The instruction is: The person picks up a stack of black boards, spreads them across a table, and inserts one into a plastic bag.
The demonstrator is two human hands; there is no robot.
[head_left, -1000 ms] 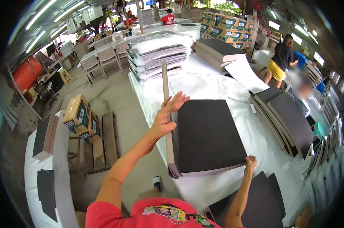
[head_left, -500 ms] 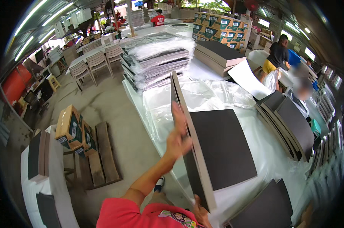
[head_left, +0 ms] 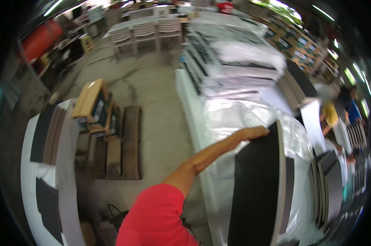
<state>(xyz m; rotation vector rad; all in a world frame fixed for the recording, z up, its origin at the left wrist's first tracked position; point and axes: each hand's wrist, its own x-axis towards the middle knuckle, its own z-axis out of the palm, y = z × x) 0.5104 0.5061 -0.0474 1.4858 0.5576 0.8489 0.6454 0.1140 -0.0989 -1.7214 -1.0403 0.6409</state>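
Workshop floor of bare concrete, long white table (head_left: 193, 115) draped in clear plastic sheet (head_left: 234, 119) running up the middle. On that table, under the reach: tall black panel (head_left: 255, 188) with a pale edge, tilted up on its side, lower end off the bottom of the view. Left hand (head_left: 253, 133) stretched out from a red sleeve (head_left: 156, 217), fingers laid flat over the panel's top corner — pressing or gripping, cannot tell which. Right hand out of sight. Beyond the panel, stacks of wrapped boards (head_left: 238, 61) piled on the table. To the left, wooden pallet (head_left: 115, 143) on the floor with cardboard boxes (head_left: 93, 104) on it — well apart from the table. Far right, blurred, another person in a yellow top (head_left: 329, 115) beside dark stacked panels (head_left: 329, 184).
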